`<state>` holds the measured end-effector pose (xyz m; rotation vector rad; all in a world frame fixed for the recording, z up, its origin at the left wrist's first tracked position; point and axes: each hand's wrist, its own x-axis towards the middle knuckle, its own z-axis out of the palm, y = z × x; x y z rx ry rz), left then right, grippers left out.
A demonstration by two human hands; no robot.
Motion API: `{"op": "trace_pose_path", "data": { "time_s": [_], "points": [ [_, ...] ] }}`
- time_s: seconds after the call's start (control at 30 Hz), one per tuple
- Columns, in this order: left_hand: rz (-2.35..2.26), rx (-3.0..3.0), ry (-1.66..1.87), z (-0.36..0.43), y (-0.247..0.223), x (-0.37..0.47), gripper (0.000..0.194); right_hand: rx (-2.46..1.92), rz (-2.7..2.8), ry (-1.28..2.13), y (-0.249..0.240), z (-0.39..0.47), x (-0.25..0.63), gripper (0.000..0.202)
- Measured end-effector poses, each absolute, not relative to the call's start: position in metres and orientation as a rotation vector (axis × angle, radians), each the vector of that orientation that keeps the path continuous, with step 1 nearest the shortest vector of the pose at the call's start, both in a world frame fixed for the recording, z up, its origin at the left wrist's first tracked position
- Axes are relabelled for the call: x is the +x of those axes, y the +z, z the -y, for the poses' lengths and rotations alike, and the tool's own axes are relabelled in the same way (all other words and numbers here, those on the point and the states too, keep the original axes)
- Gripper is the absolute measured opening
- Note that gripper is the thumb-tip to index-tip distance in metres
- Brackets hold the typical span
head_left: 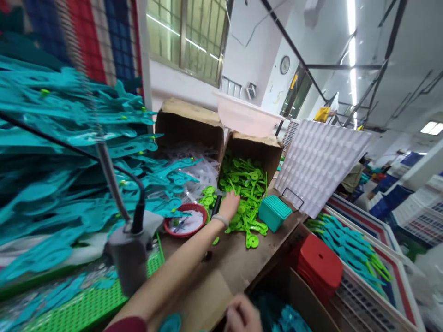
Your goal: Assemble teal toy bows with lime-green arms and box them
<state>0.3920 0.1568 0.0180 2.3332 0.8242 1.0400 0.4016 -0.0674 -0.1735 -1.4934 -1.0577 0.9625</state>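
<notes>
My left hand (230, 206), with a band at its wrist, stretches to a heap of bright green flat plastic pieces (247, 210). Its fingers are curled down onto the heap, closed on a green piece mostly hidden beneath them. Low in the view is my right hand (243, 314), slightly blurred, its fingers bent together; whatever they hold is hidden. A round teal plastic part (170, 323) lies near the bottom edge. Beside the left forearm stands a red basket (167, 227) with white material inside. To the right of the heap sits a teal perforated box (275, 213).
A tall pile of teal plastic pieces (62, 138) fills the left, behind a grey device (128, 258) with a post and cable. Cardboard boxes (188, 108) lie open at the back. Red stools (320, 260), a carton (308, 295) and a crate (356, 288) stand right.
</notes>
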Motion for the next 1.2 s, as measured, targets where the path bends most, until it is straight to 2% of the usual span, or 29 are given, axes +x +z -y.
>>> {"op": "trace_pose_path", "data": {
  "time_s": [0.13,0.2,0.27,0.37,0.4,0.5,0.57,0.7,0.87,1.0,1.2],
  "points": [
    [-0.748,2.436,0.926,-0.092,0.005,0.332,0.022,-1.334,0.42,0.439,-0.108,0.054,0.421,0.044],
    [-0.679,2.457,0.841,-0.047,-0.007,0.286,0.016,-1.172,0.399,0.557,-0.079,0.04,0.414,0.044],
    [-0.542,2.5,0.771,-0.002,-0.02,0.238,0.017,-1.076,0.463,0.802,-0.064,0.031,0.393,0.041],
    [-0.677,2.272,0.723,0.048,-0.037,0.181,0.012,-1.056,0.598,1.044,-0.06,0.031,0.345,0.035],
    [-0.766,2.097,0.734,0.059,-0.041,0.168,0.016,-1.069,0.652,1.068,-0.061,0.034,0.329,0.034],
    [-1.02,1.459,0.848,0.075,-0.052,0.143,0.048,-1.129,0.869,1.053,-0.065,0.044,0.285,0.029],
    [-1.111,1.195,0.874,0.076,-0.057,0.133,0.061,-1.193,1.068,0.956,-0.066,0.047,0.263,0.024],
    [-1.184,1.206,0.882,0.076,-0.067,0.119,0.054,-1.299,1.333,0.615,-0.071,0.048,0.226,0.02],
    [-1.236,1.294,0.991,0.077,-0.074,0.094,0.053,-1.277,1.504,0.448,-0.074,0.052,0.21,0.022],
    [-1.127,1.101,0.811,0.077,-0.059,0.055,0.049,-1.257,1.516,0.633,-0.044,0.053,0.241,0.02],
    [-0.753,1.05,0.247,0.076,-0.032,0.024,0.028,-0.616,2.593,1.121,0.017,0.04,0.251,0.022]
  ]
}}
